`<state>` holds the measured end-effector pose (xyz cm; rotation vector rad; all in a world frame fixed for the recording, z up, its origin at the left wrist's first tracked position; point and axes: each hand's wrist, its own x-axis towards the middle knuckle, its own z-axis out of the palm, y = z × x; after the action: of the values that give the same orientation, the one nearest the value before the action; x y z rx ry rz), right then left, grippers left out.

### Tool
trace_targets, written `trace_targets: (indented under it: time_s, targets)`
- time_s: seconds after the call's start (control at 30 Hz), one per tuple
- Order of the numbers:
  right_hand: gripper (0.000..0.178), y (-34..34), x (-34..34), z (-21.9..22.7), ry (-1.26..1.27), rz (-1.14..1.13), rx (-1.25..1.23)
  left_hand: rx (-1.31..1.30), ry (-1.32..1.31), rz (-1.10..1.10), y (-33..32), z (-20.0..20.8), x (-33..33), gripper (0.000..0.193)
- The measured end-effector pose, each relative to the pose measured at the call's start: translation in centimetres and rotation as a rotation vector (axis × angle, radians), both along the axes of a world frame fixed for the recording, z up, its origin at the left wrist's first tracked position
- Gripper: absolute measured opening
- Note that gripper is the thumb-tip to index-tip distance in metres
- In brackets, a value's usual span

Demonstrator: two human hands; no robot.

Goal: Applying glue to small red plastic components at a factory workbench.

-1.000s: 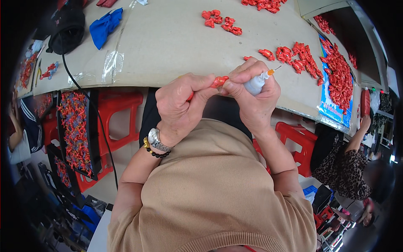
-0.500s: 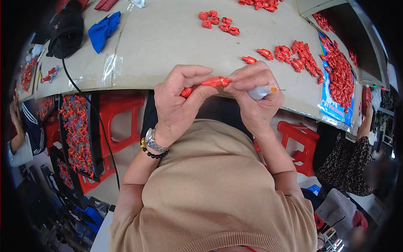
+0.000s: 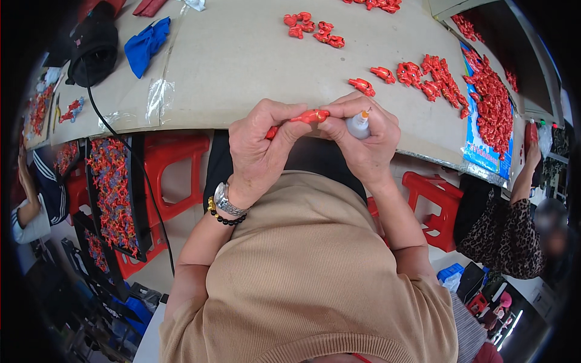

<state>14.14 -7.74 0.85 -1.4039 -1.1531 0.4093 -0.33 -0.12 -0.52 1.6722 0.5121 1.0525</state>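
Note:
Just off the near edge of the table, my left hand (image 3: 257, 142) is closed round a small glossy red plastic figure piece (image 3: 310, 116). Another bit of red pokes out below the same hand's fingers. My right hand (image 3: 369, 148) pinches the far end of the piece between thumb and finger. Tucked in that hand's curled fingers is a small whitish squeeze bottle (image 3: 358, 126) with an orange needle tip, pointing up. Beyond the right hand, two loose red pieces (image 3: 362, 86) lie on the table (image 3: 242, 66).
Red pieces form a large heap (image 3: 491, 109) on a blue sheet at right, with smaller clusters (image 3: 296, 25) farther back. At left are a black cap (image 3: 94, 51), a blue cloth (image 3: 145, 45) and a hanging cable. Red stools and a tray of coloured parts (image 3: 115, 193) stand below; other people sit at both sides.
The bottle in my right hand has turned from pointing right to pointing up. Both hands have shifted slightly and moved a little closer together, still on the red piece.

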Motion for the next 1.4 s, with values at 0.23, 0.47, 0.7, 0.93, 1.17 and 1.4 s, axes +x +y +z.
trace_targets:
  time_s: [0.23,0.47,0.7,0.93,1.17,1.4]
  targets:
    - [0.015,-0.1,0.5,-1.3,0.053,0.015,-0.100,-0.145,0.060,-0.058,0.2,-0.7,0.1,0.013]
    - [0.016,0.0,0.7,-1.5,0.045,0.042,-0.057,-0.094,0.065,-0.070,0.3,-0.7,0.4,0.011]
    - [0.017,0.6,0.2,-1.2,-0.102,-0.032,0.120,-0.372,-0.032,-0.088,-0.1,-0.3,0.6,0.017]
    - [0.022,0.0,0.0,-1.2,-0.193,-0.034,0.209,-0.542,-0.136,-0.114,-0.6,-0.1,0.7,0.020]
    - [0.024,-0.2,0.4,-1.5,-0.285,0.014,0.219,-0.459,-0.104,-0.145,-0.4,-0.3,0.8,0.014]
    - [0.025,-0.2,0.7,-1.7,-0.308,0.035,0.208,-0.410,-0.066,-0.130,-0.3,-0.5,0.9,0.014]
